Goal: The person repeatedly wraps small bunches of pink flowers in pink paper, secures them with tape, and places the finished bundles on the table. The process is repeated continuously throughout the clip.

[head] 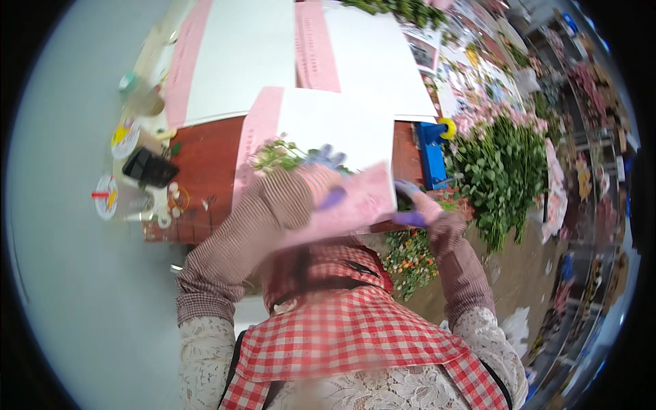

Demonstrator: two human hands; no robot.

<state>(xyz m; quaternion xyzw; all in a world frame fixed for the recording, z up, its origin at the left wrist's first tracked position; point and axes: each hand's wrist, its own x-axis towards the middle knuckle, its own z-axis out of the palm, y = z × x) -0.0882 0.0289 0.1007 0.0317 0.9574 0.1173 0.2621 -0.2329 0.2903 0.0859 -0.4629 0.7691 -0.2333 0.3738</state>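
Note:
A small bunch of pale pink roses (277, 156) lies on a white sheet with a pink printed border (338, 123). My left hand (328, 179), in a striped glove with purple fingertips, is over the stems and the near part of the sheet; its fingers are apart and blurred. Below it the sheet's pink near part (353, 205) is raised and folded over towards the roses. My right hand (417, 205), gloved alike, is at the sheet's right edge, with thumb and fingers apart around a dark gap; whether it touches the paper is unclear.
Larger wrapping sheets (246, 56) cover the far table. A blue tape dispenser (432, 156) and a big bundle of pink roses (505, 169) are at the right. Lidded drink cups (125, 197) and a black phone (150, 167) stand or lie at the left edge. Cut flowers (410, 259) lie below the table.

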